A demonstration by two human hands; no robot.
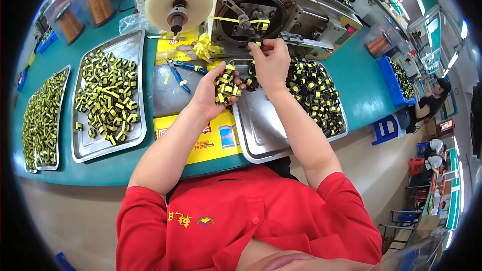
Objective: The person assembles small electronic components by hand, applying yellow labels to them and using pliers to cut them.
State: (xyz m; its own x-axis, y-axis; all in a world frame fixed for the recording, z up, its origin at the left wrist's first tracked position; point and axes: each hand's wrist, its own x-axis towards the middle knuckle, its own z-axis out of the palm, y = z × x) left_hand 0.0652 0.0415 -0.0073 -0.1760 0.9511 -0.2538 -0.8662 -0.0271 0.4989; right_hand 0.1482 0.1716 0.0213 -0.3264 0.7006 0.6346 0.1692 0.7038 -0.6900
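Note:
My left hand [205,94], palm up, cradles a cluster of small black transformers wrapped with yellow tape [228,86]. My right hand [272,68] is raised to the front of a taping machine [306,25], thumb and fingers pinching a small black transformer [257,42] just below the machine's round head. A yellow tape strip [227,19] runs from the large cream reel [198,1] to that head, where another yellow-taped piece [262,24] sits. Under my right forearm lies a metal tray [261,133], its right side heaped with transformers [316,98].
Left stand a metal tray [83,153] of yellow-taped transformers and another piled tray [59,158]. Blue-handled pliers [179,78] and crumpled yellow tape [206,47] lie near the machine. Copper wire spools [99,4] stand far left. A blue bin [394,83] and a seated person [429,105] are at right.

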